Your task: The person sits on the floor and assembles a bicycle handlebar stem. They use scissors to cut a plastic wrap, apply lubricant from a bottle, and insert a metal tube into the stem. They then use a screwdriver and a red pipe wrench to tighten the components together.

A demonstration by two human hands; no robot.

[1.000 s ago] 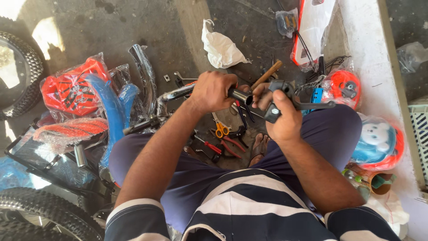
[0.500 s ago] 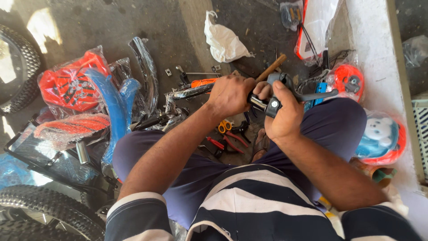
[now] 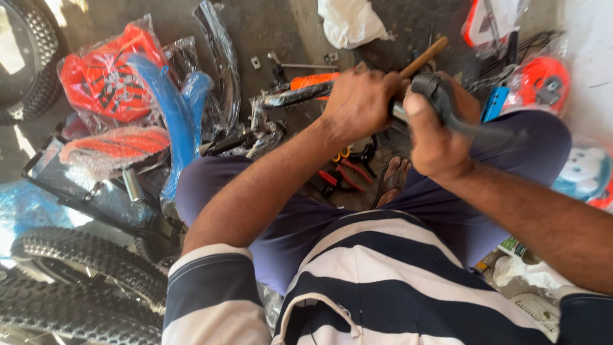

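Head view: left hand still gripping handlebar; right hand fingers clamped on brake lever, raised.

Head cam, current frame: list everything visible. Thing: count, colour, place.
handlebar: 1, metal with an orange grip, across the middle, held by the left hand
brake lever: 1, black, in the right hand
wooden handle: 1, brown, sticking up above the hands
pliers: a few, red and yellow grips, on the floor between the knees
wrapped orange parts: 2 bundles, orange in clear plastic, upper left
blue mudguards: 2, blue, left of centre
tyres: at least 3, black knobbly, lower left and top left
white cloth: 1, white, top centre
orange disc part: 1, orange, bagged, upper right
left hand: closed around the handlebar
right hand: closed on the brake lever
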